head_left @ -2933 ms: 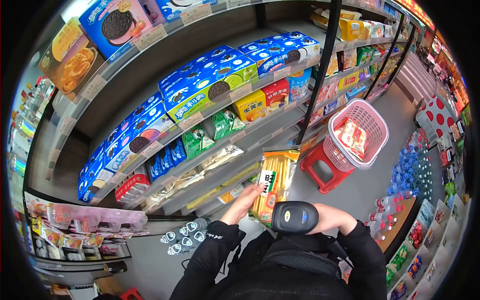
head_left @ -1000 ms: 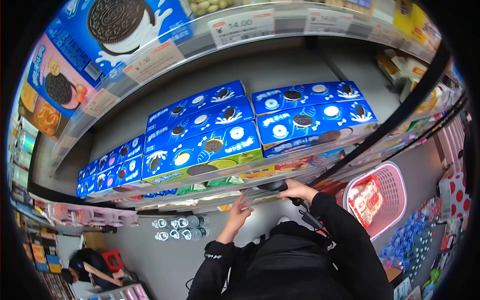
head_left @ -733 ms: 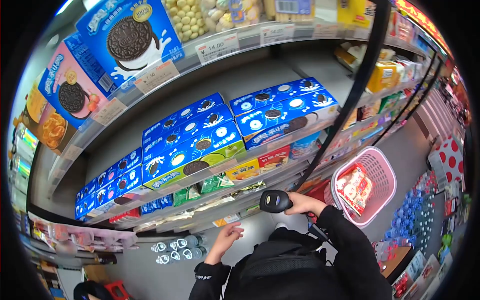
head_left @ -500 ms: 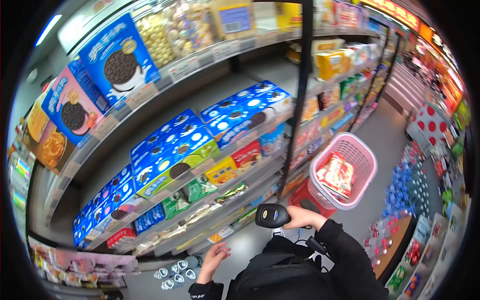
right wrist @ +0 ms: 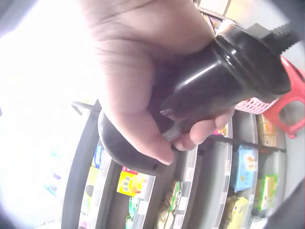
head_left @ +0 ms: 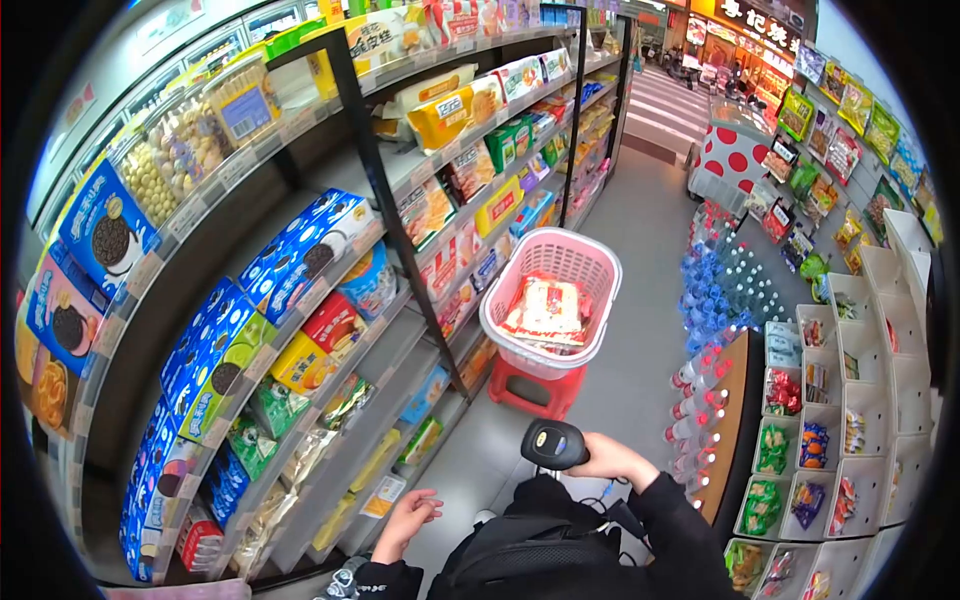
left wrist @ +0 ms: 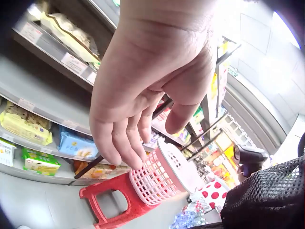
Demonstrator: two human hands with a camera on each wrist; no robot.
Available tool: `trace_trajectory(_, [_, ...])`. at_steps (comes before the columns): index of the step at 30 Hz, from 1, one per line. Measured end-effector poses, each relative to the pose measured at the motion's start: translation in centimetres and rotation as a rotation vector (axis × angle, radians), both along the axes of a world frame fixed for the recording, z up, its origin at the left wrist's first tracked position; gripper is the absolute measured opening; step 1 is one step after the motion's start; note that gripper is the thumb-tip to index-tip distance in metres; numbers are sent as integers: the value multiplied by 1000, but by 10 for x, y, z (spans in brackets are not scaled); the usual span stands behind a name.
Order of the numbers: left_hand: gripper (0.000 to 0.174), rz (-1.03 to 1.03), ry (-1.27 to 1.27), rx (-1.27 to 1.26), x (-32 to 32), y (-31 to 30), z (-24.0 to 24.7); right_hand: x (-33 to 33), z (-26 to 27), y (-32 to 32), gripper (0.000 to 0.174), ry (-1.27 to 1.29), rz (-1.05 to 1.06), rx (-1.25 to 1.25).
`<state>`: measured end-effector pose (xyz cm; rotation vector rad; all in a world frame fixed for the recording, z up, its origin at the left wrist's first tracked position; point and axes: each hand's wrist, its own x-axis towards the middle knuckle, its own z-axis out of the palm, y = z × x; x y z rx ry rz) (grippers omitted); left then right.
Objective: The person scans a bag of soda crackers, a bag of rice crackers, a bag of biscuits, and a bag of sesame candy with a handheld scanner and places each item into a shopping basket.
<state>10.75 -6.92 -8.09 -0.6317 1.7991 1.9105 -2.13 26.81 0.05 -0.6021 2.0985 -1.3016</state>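
Observation:
My right hand point(head_left: 612, 458) grips a black barcode scanner point(head_left: 553, 444) by its handle, the scanner's head pointing left in the head view. In the right wrist view the fingers and thumb wrap round the dark handle point(right wrist: 205, 78). My left hand point(head_left: 406, 522) hangs free beside the lower shelves, its fingers loosely bent and nothing in them; the left wrist view shows the same hand point(left wrist: 152, 71) from above. Ahead of both hands a pink basket point(head_left: 602, 262) stands on a red stool point(head_left: 535, 390). Red-and-white snack packages point(head_left: 548, 312) lie inside the basket.
Shelves on the left carry blue cookie boxes point(head_left: 205, 350) and other packaged snacks. Bottled drinks point(head_left: 715, 290) stand on the floor along the right, near white bins point(head_left: 812, 440) of small packets. A red-dotted cover point(head_left: 735, 160) stands farther down the aisle.
The long yellow snack pack in my left hand at first is gone from it. The view has turned right toward the aisle and basket; the scanner stays in my right hand.

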Motion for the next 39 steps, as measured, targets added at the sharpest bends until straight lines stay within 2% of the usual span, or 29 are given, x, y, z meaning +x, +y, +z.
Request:
trace_trajectory(2, [34,-57,2,2,-25,18,4,2,-3,29,45,60,-94,-6])
trace_trajectory(6, [34,-133,68,-11,-86,62,-1,-4,-14,88,38,-82,-316,-15])
trace_trajectory(8, [32,-181,6,16,-117,91,-11,-13,-6,111,32,-220,-419,48])
trace_trajectory(10, [33,-190,5,30,-146,124,-9,-23,-26,144,30,-252,-452,-4])
trace_trajectory(12, [33,-261,93,64,-172,154,-10,-27,-31,167,31,-298,-529,99])
trace_trajectory(14, [33,-287,109,75,-195,179,-9,-29,-35,181,29,-280,-665,3])
trace_trajectory(16, [32,-320,84,79,-215,197,-6,-33,-52,201,28,-252,-666,-75])
trace_trajectory(18, [31,-357,57,82,-231,209,-4,-38,-40,205,28,-287,-690,-75])
trace_trajectory(20, [30,-396,78,86,-247,213,-2,-43,-44,209,28,-322,-719,-81])
trace_trajectory(23, [30,-472,130,108,-282,204,-8,-49,-62,218,27,-231,-696,-62])
trace_trajectory(25, [29,-361,151,72,-312,199,3,-56,-59,217,33,-245,-699,-43])
trace_trajectory(27, [31,-270,150,1,-344,187,-7,-63,-52,214,36,-282,-717,-46])
trace_trajectory(29, [32,-218,95,-41,-375,182,-6,-72,-55,215,42,-199,-667,-23])
trace_trajectory(30, [32,-187,59,-47,-388,179,-11,-76,-53,215,42,-203,-667,-24])
trace_trajectory(32, [30,-170,36,-85,-414,170,-38,-84,-49,212,39,-368,-781,-34])
trace_trajectory(33, [28,-154,16,-122,-430,165,-53,-90,-50,208,47,-268,-785,-18])
trace_trajectory(34, [28,-165,22,-120,-446,162,-66,-98,-44,203,46,-251,-760,-2])
trace_trajectory(36, [23,12,-41,-84,-465,156,-97,-112,-38,196,46,-262,-676,27])
trace_trajectory(37, [23,17,-25,-90,-472,155,-106,-116,-41,190,34,-363,-740,66])
trace_trajectory(38, [23,16,-34,-87,-475,155,-115,-121,-42,184,34,-371,-741,73])
trace_trajectory(39, [26,-32,-30,-223,-479,161,-113,-128,-40,176,34,-342,-752,42])
